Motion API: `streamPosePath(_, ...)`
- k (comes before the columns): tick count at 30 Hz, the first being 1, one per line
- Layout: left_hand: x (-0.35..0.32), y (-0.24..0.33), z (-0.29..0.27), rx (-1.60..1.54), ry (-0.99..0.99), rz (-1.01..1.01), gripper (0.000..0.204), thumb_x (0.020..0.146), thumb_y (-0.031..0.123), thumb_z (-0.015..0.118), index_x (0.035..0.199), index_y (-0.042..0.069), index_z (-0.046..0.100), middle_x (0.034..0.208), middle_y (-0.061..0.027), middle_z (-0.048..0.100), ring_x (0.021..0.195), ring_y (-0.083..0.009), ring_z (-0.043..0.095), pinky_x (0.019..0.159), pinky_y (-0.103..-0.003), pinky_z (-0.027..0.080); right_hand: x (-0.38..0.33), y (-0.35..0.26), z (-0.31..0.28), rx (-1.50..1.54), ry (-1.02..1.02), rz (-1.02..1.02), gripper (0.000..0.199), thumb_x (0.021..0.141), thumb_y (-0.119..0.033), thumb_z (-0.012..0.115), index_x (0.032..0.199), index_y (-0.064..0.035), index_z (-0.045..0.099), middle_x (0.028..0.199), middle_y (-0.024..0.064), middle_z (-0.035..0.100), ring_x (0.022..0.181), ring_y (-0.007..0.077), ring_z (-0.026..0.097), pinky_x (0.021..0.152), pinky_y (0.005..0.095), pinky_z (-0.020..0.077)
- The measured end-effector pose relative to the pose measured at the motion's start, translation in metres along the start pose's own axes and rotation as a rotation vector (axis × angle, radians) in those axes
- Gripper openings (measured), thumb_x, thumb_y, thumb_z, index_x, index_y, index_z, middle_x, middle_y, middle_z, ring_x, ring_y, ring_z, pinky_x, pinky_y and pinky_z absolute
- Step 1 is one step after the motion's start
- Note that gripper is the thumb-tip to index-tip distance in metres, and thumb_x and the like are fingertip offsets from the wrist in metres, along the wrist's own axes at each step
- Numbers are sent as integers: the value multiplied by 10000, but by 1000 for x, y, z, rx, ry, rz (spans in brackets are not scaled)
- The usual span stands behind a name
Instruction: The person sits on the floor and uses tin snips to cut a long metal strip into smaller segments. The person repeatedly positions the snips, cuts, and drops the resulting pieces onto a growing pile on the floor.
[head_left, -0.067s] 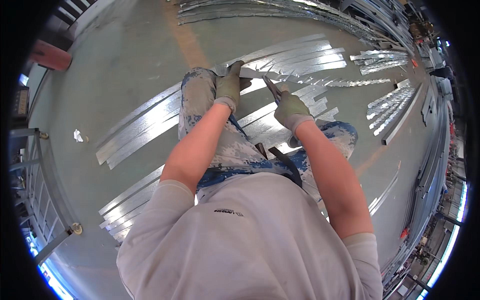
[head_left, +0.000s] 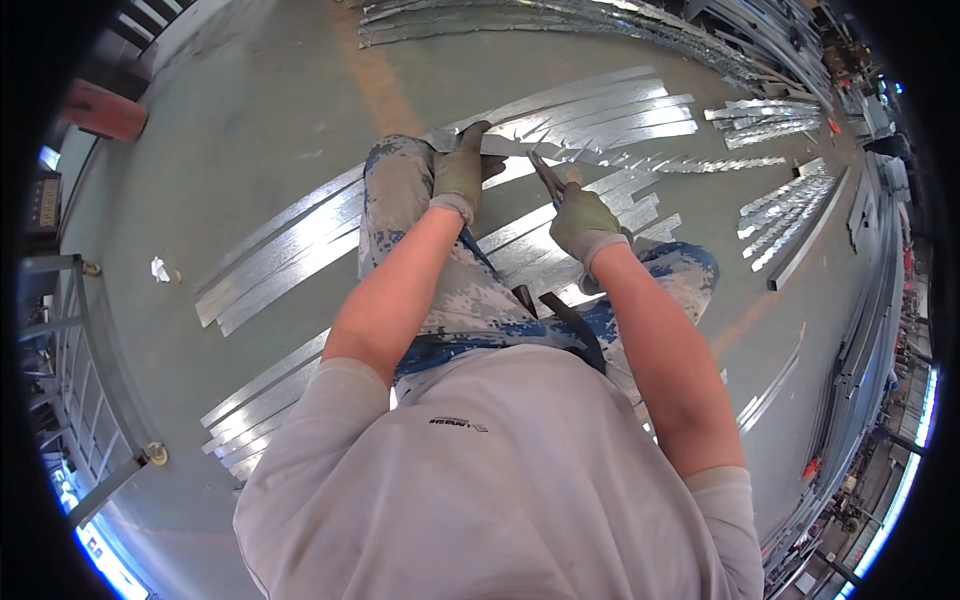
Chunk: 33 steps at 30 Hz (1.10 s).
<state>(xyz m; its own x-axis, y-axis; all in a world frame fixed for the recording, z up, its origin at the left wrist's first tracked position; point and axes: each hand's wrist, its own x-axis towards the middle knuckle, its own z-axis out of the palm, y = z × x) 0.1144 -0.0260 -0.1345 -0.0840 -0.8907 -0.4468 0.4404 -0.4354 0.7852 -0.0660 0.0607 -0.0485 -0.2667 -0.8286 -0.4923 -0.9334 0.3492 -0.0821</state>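
Both hands wear greenish work gloves. Left hand (head_left: pixel 462 172) is clamped down on a long metal strip (head_left: pixel 520 146), pinning it over the left knee (head_left: pixel 395 165). That strip runs from near-left to far-right across the floor (head_left: pixel 250 120), with its notched edge stretching away to the right. Right hand (head_left: pixel 582 220), just right of the left one, is wrapped tight around the handles of tin snips (head_left: pixel 548 178), blades pointing far-left at the strip's near edge. More flat strips (head_left: pixel 280 255) lie on the floor at left.
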Motion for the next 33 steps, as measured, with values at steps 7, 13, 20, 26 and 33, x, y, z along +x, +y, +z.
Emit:
streamPosePath(7,-8,-6,1,326,-118,61,464,1145,45,438,1579,126,579,1328,-229,748,1144,-275,808,957,-340,668,8,19,35,185,-86,39,493,1007,-171,602,1470,-4,581,1335,291,740,1288,461,711,1106,527,563)
streamPosePath(13,-4,-8,-8,495,-155,131,570,1073,-99,526,1617,66,491,1358,-200,730,1152,-273,803,989,-360,680,11,38,45,534,-252,-108,432,982,-200,675,1359,9,650,1162,232,773,1057,360,784,942,451,614)
streamPosePath(20,-4,-16,-11,634,-186,213,506,1117,-20,451,1612,71,500,1403,-209,687,1166,-289,785,1036,-367,661,-1,28,48,1205,-490,-69,367,937,-125,765,1274,-3,685,1052,119,752,922,230,758,781,389,608)
streamPosePath(26,-6,-12,-7,368,-161,105,546,1110,-17,393,1631,108,498,1419,-188,693,1179,-280,783,1053,-363,629,-1,24,42,1332,-548,-27,342,944,-89,826,1250,-13,693,1023,95,739,925,228,772,753,382,632)
streamPosePath(33,-5,-14,-12,399,-164,109,612,1079,-67,389,1656,120,470,1431,-189,699,1183,-261,789,1033,-324,623,-7,21,42,1467,-605,4,448,960,-76,789,1386,-39,656,930,85,700,775,223,742,682,394,640)
